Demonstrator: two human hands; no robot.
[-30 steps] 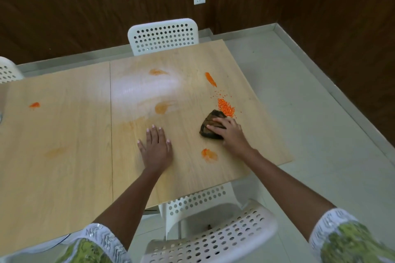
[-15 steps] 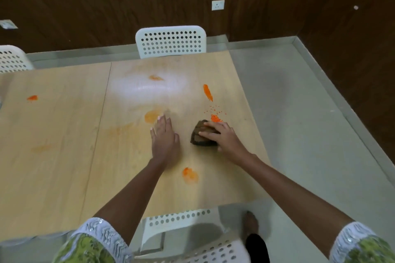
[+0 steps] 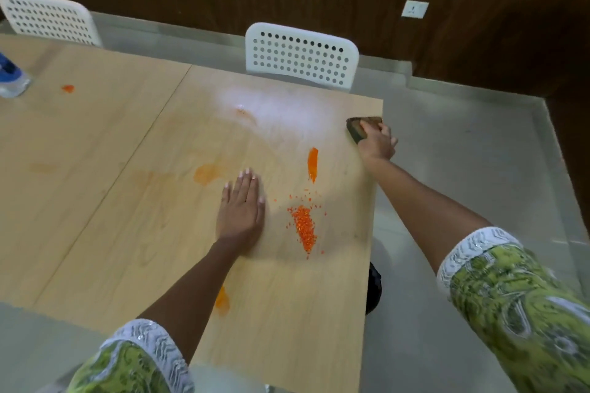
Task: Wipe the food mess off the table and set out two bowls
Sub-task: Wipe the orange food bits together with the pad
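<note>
A pale wooden table (image 3: 127, 169) carries orange food mess: a pile of small grains (image 3: 305, 228), a bright streak (image 3: 313, 163), a faded smear (image 3: 207, 174), a blob (image 3: 222, 300) beside my left forearm and a small spot (image 3: 68, 88) far left. My left hand (image 3: 241, 209) lies flat on the table, fingers spread, just left of the grains. My right hand (image 3: 376, 142) grips a dark brown cloth (image 3: 359, 128) pressed on the table's far right corner. No bowls are in view.
A white perforated chair (image 3: 301, 56) stands behind the table's far edge, and another chair (image 3: 48, 17) at the far left. A clear bottle with a blue label (image 3: 11, 78) sits at the left edge. Grey floor lies to the right; dark wooden walls behind.
My right hand has carried the cloth from beside the grain pile out to the table's far right corner. My left hand stays flat on the table. The view has swung to the left.
</note>
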